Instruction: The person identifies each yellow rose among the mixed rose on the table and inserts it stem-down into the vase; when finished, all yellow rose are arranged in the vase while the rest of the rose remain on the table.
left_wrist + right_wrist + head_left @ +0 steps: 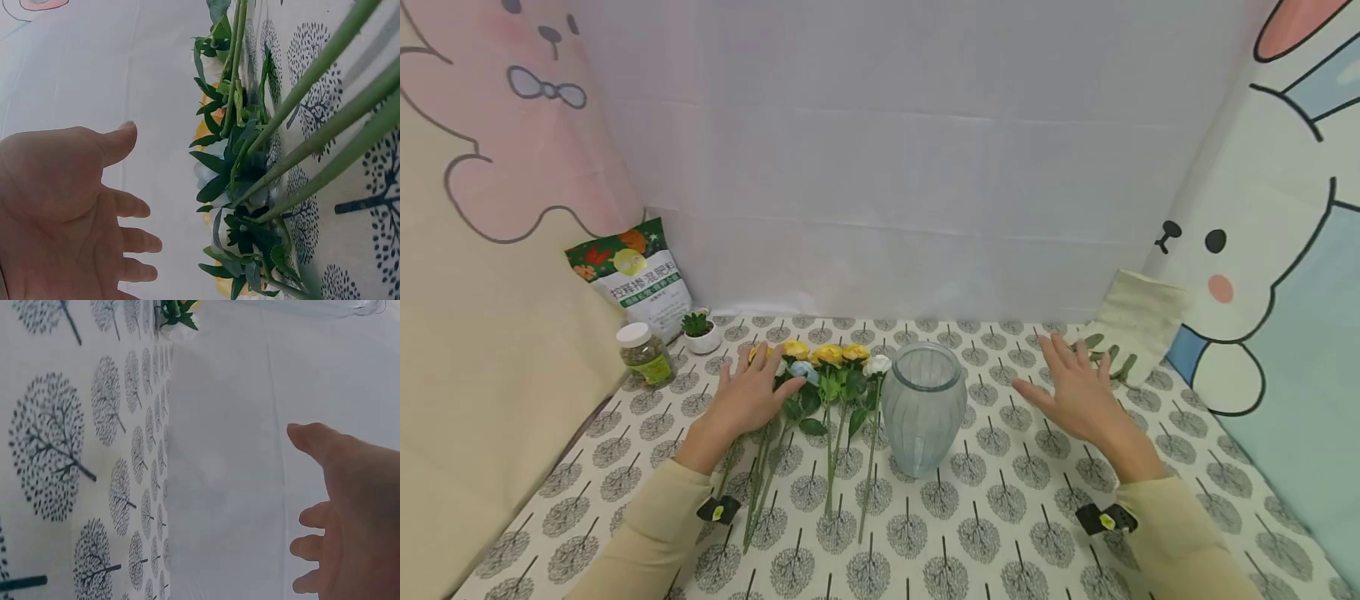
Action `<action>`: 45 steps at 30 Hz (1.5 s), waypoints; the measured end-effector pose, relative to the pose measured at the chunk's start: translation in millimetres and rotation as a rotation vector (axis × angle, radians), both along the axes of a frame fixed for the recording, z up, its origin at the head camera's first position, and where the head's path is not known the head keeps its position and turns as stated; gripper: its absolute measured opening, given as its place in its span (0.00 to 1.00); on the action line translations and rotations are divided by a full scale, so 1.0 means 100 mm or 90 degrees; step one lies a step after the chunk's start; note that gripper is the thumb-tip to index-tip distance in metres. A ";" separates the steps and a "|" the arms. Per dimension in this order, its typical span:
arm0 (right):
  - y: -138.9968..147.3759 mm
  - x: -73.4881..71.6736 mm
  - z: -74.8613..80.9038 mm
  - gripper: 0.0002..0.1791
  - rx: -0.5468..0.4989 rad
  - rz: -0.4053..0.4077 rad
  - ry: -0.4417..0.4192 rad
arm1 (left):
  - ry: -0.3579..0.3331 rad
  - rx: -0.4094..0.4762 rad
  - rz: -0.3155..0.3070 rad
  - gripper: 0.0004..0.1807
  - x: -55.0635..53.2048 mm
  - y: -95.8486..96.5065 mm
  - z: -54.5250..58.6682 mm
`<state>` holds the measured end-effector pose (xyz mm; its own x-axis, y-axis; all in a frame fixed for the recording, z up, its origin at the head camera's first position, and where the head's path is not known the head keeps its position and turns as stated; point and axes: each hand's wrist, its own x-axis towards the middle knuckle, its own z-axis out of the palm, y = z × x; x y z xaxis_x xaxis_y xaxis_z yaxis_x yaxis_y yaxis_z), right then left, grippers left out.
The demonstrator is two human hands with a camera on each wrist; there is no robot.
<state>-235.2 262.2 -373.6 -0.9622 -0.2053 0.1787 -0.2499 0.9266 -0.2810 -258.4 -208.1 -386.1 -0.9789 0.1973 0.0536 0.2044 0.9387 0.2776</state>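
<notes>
My left hand [748,400] hovers over the left end of a row of long-stemmed flowers, fingers spread and holding nothing. Yellow flowers [827,354], a pale blue flower [803,372] and a white flower [877,365] lie with their heads away from me and their green stems [312,144] toward me. Right of them stands a ribbed, clear bluish glass vase [923,408], upright with a wide mouth. On the vase's other side my right hand [1078,396] is raised over the cloth, fingers apart and grasping nothing; the right wrist view shows its thumb and fingertips [306,547].
At the back left are a fertilizer bag [643,279], a white-lidded jar [646,354] and a small potted succulent [700,332]. A cream cloth glove or bag with green leaf shapes [1138,321] lies at the back right. Tree-patterned cloth [943,533] covers the table; printed curtains surround it.
</notes>
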 end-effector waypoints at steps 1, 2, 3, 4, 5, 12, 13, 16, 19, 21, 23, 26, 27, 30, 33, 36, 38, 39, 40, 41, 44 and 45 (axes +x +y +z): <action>-0.02 0.01 0.01 0.52 -0.016 0.013 0.003 | -0.002 0.000 0.000 0.44 0.00 -0.01 0.00; -0.04 0.02 0.02 0.51 -0.034 0.026 0.004 | -0.005 0.005 0.000 0.44 0.00 -0.02 0.00; -0.07 0.03 0.03 0.51 -0.052 0.039 0.006 | -0.007 0.008 0.000 0.44 0.00 -0.03 0.00; -0.09 0.04 0.04 0.51 -0.071 0.052 0.006 | -0.006 0.012 0.000 0.44 0.00 -0.04 0.00; -0.11 0.05 0.05 0.50 -0.090 0.065 0.005 | -0.006 0.017 0.000 0.44 -0.01 -0.06 0.01; -0.26 0.10 0.23 0.48 -0.161 0.138 -0.017 | -0.018 0.109 0.010 0.43 -0.05 -0.17 0.15; -0.28 0.11 0.25 0.47 -0.161 0.143 -0.016 | -0.020 0.126 0.017 0.43 -0.05 -0.19 0.17; -0.34 0.13 0.30 0.47 -0.182 0.167 -0.021 | -0.017 0.182 0.038 0.41 -0.06 -0.26 0.24; -0.42 0.14 0.29 0.48 -0.201 0.213 -0.028 | -0.004 0.213 0.051 0.37 -0.07 -0.34 0.25; -0.48 0.14 0.26 0.50 -0.217 0.247 -0.033 | -0.003 0.227 0.058 0.36 -0.08 -0.39 0.22; -0.53 0.14 0.24 0.51 -0.224 0.271 -0.026 | -0.006 0.240 0.070 0.34 -0.09 -0.45 0.17; -0.57 0.12 0.23 0.51 -0.240 0.293 -0.021 | -0.011 0.252 0.080 0.31 -0.11 -0.52 0.11; -0.57 0.11 0.24 0.51 -0.241 0.299 -0.017 | -0.015 0.256 0.085 0.31 -0.11 -0.53 0.09; -0.60 0.10 0.28 0.52 -0.257 0.327 -0.025 | -0.040 0.276 0.094 0.30 -0.14 -0.57 0.06; -0.63 0.07 0.32 0.54 -0.296 0.364 -0.041 | -0.080 0.299 0.102 0.30 -0.16 -0.60 0.04; -0.68 0.04 0.34 0.58 -0.359 0.397 -0.079 | -0.124 0.313 0.104 0.31 -0.17 -0.64 0.00; -0.70 0.03 0.35 0.60 -0.404 0.415 -0.109 | -0.144 0.316 0.103 0.33 -0.18 -0.66 -0.05; -0.71 0.03 0.35 0.61 -0.421 0.422 -0.122 | -0.152 0.320 0.104 0.33 -0.19 -0.67 -0.07; -0.72 0.02 0.35 0.61 -0.440 0.428 -0.136 | -0.159 0.323 0.105 0.34 -0.19 -0.68 -0.09; -0.73 0.02 0.34 0.62 -0.455 0.431 -0.146 | -0.165 0.328 0.107 0.34 -0.19 -0.68 -0.12; -0.75 0.03 0.31 0.62 -0.485 0.431 -0.163 | -0.183 0.353 0.117 0.34 -0.19 -0.70 -0.17; -0.76 0.03 0.30 0.62 -0.492 0.427 -0.167 | -0.188 0.357 0.120 0.34 -0.19 -0.71 -0.18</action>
